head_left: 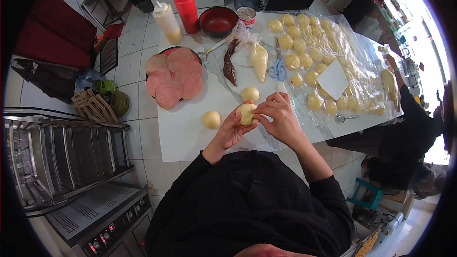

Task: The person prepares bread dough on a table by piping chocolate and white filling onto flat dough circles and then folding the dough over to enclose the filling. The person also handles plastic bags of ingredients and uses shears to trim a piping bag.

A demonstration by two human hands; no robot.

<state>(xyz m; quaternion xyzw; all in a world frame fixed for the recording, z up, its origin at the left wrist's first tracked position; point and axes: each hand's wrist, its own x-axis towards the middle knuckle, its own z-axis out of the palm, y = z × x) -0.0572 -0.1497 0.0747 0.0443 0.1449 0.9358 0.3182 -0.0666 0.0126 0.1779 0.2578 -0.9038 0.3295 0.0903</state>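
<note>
A piece of pale yellow dough (246, 113) is held between my two hands, above the near part of the white table. My left hand (230, 131) cups it from the left and below. The fingers of my right hand (278, 119) are closed on its right edge, pinching it. Two smooth dough balls lie close by: one dough ball (211, 120) to the left of my left hand, the other dough ball (250, 94) just beyond my fingers. Whether anything is inside the held dough is hidden.
Left on the table is a plate of pink meat slices (178, 78). Behind stand a white squeeze bottle (167, 24), a red one (187, 12) and a bowl (218, 22). Piping bags (259, 62) and blue scissors (278, 70) lie mid-table. Plastic-covered dough balls (304, 33) fill the right; a co-worker (409, 119) is there.
</note>
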